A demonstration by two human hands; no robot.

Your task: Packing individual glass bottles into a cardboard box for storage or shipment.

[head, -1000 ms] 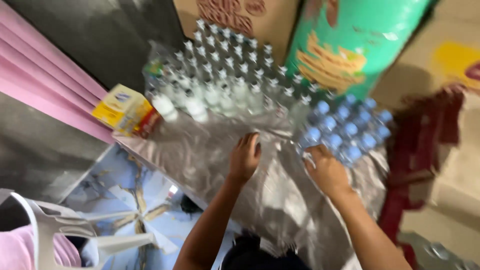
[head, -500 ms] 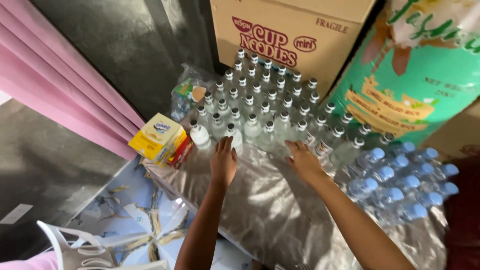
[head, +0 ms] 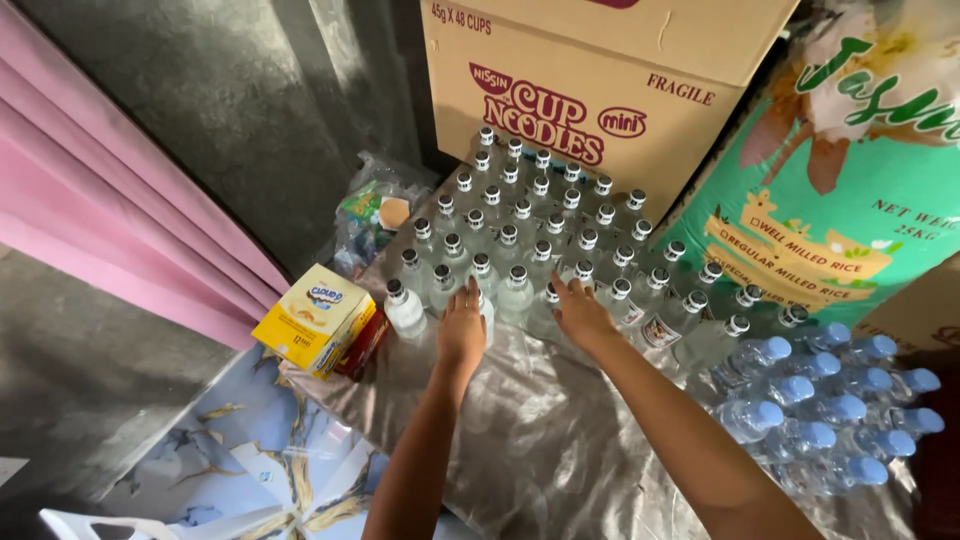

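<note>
Clear glass bottles (head: 520, 245) with dark-and-silver caps stand upright in packed rows on a silvery cloth (head: 520, 440), filling the space up to a tan cardboard box (head: 600, 90) at the back. Left hand (head: 461, 335) is at the front row, palm down, fingers together and curled against a bottle; a real grip can't be told from this angle. Right hand (head: 582, 315) sits just beside it, fingers slightly spread, tips touching the neighbouring front-row bottles; no closed grasp visible. One bottle (head: 404, 308) stands a little apart at the left front corner. Plastic water bottles with blue caps (head: 830, 410) lie on their sides at the right end of the cloth. Green rice sack (head: 830, 200) leans behind them. Yellow carton (head: 315, 315) rests at the cloth's left edge, near a pink curtain (head: 110, 230). Crinkled snack bag (head: 370, 215) behind the carton.
</note>
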